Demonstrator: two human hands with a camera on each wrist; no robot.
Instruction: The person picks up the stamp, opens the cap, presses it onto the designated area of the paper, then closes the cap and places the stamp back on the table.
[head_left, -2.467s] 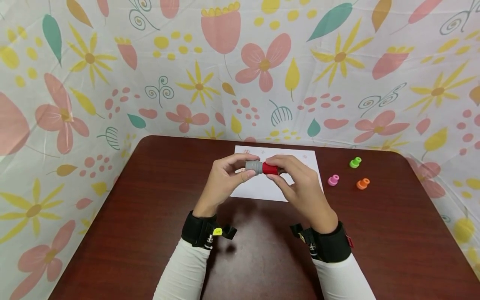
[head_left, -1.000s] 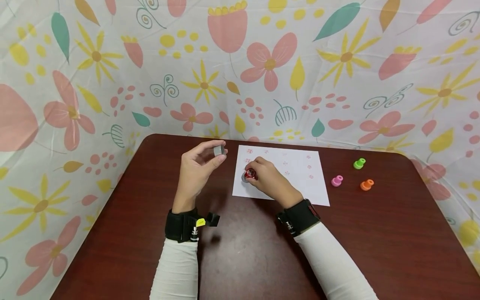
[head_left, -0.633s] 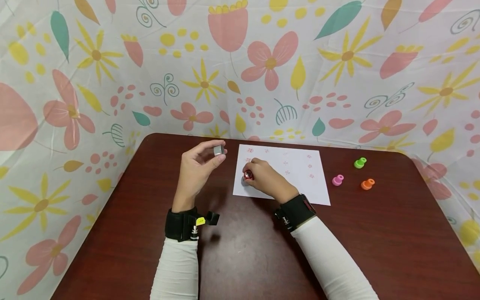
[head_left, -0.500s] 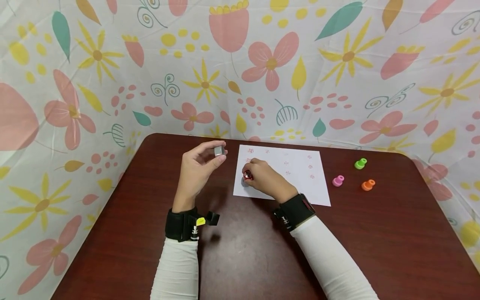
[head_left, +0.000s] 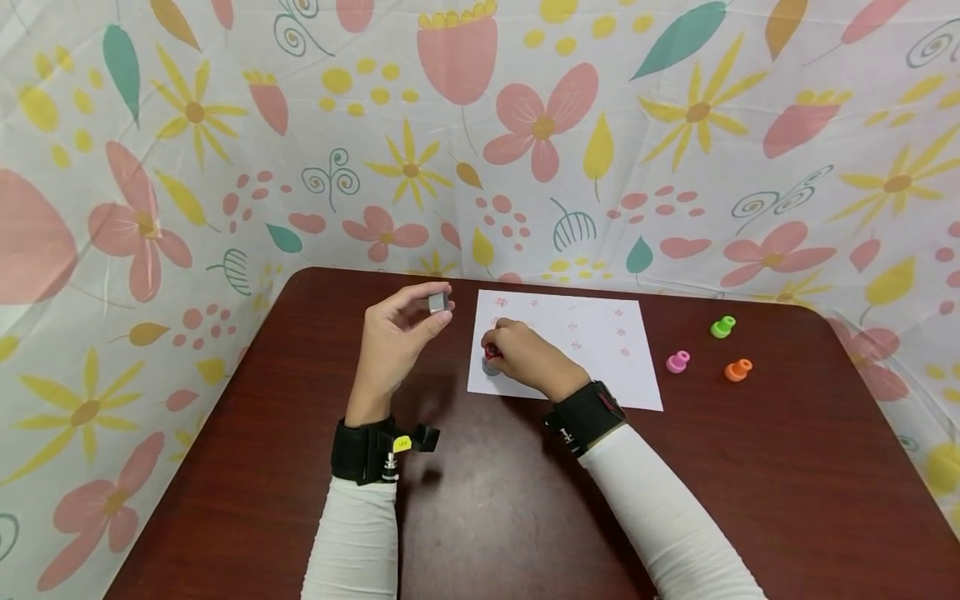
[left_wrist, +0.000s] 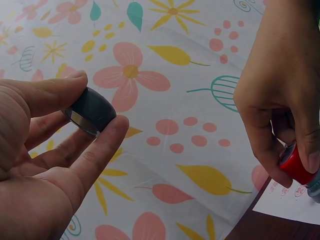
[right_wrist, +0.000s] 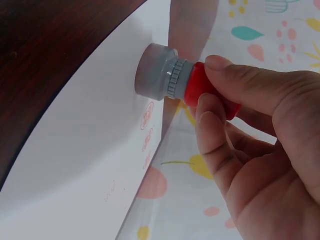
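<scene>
My right hand (head_left: 528, 354) pinches the red grip of a stamp (right_wrist: 202, 85) between thumb and fingers. The stamp's wide grey base (right_wrist: 152, 71) stands at the white sheet of paper (head_left: 600, 383), near its left front corner. Small red stamp prints (right_wrist: 147, 116) lie in a row beside the base. Left of the paper and above the table, my left hand (head_left: 393, 337) holds a grey cap (left_wrist: 92, 111) between thumb and fingertips. The cap's hollow side shows in the left wrist view.
To the right of the paper stand three small stamps, one pink (head_left: 678, 362), one green (head_left: 723, 327) and one orange (head_left: 738, 370). A flower-patterned cloth (head_left: 465, 208) hangs behind and left of the dark brown table (head_left: 480, 517).
Both hands were together at the grey and red stamp; now they are apart, cap in the left, stamp in the right at the paper. Lately the stamp has shifted slightly left and forward.
</scene>
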